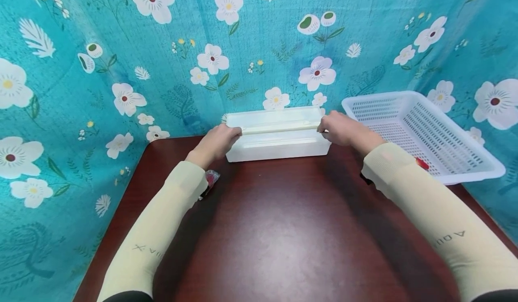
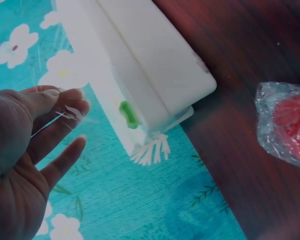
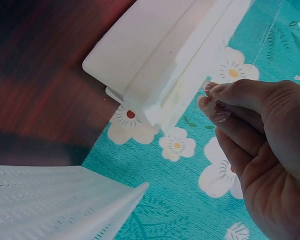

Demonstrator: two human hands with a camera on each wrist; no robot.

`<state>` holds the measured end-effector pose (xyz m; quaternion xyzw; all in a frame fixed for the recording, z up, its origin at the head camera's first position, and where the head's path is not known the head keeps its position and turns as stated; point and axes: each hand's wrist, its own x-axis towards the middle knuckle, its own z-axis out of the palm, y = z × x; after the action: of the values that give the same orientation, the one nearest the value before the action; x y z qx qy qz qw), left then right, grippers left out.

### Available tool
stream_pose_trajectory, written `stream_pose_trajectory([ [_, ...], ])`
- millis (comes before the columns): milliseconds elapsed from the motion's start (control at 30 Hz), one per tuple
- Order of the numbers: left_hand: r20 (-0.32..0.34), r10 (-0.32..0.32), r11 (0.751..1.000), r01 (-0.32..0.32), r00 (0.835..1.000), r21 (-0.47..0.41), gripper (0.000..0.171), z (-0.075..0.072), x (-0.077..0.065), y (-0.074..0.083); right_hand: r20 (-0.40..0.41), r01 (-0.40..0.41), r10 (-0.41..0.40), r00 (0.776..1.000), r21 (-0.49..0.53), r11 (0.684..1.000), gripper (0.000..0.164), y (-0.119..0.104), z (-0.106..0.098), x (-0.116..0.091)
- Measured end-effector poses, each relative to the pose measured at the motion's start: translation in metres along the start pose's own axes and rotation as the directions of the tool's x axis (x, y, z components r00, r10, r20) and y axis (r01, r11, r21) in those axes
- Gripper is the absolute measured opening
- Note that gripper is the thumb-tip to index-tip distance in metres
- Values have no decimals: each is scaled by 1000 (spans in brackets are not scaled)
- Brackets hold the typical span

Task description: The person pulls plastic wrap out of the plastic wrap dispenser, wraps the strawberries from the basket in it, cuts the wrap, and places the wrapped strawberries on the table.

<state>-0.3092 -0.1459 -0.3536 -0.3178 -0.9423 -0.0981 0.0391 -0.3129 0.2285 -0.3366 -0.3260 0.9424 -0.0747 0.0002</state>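
Note:
A long white cling film dispenser (image 1: 279,151) stands at the back edge of the table, its lid raised behind it. At the dispenser's left end, my left hand (image 1: 218,141) pinches clear cling film (image 2: 72,114) between thumb and fingers. My right hand (image 1: 343,130) pinches the film's other corner near the right end, where crumpled film shows at its fingertips in the right wrist view. Between the hands the film is nearly invisible. A green slider piece (image 2: 129,115) sits at the dispenser's left end.
A white plastic basket (image 1: 378,96) stands at the right, with a small red item (image 1: 422,163) inside. Left of centre lies a red thing in clear wrapping (image 2: 295,125), partly behind the left sleeve. Flowered teal cloth (image 1: 251,32) hangs behind the dark red table (image 1: 283,230).

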Motion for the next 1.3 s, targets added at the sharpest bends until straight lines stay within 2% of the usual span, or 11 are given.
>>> stream_pose_trajectory([
  [167,-20,27,999,-26,999,29,12,-7,-14,8,-49,26,-25,998,23,999,16,-11,-7,-14],
  [333,-23,48,998,-47,999,42,7,-8,-30,18,-96,146,-140,985,62,987,17,-17,-9,-31],
  [467,-45,61,997,-59,997,55,6,-9,-41,26,-101,198,-189,977,92,976,19,-22,-9,-41],
  [633,-69,81,995,-76,994,70,10,-10,-55,35,-103,239,-231,967,73,968,19,-29,-10,-53],
  [900,-84,106,992,-100,991,77,22,-4,-77,43,-96,231,-224,970,78,970,20,-43,-9,-70],
  [1133,-114,135,991,-132,984,32,9,3,-89,49,-104,225,-217,971,76,971,24,-50,-3,-83],
  [1300,-118,147,989,-142,982,45,11,2,-96,54,-123,245,-233,965,86,966,24,-53,2,-90],
])
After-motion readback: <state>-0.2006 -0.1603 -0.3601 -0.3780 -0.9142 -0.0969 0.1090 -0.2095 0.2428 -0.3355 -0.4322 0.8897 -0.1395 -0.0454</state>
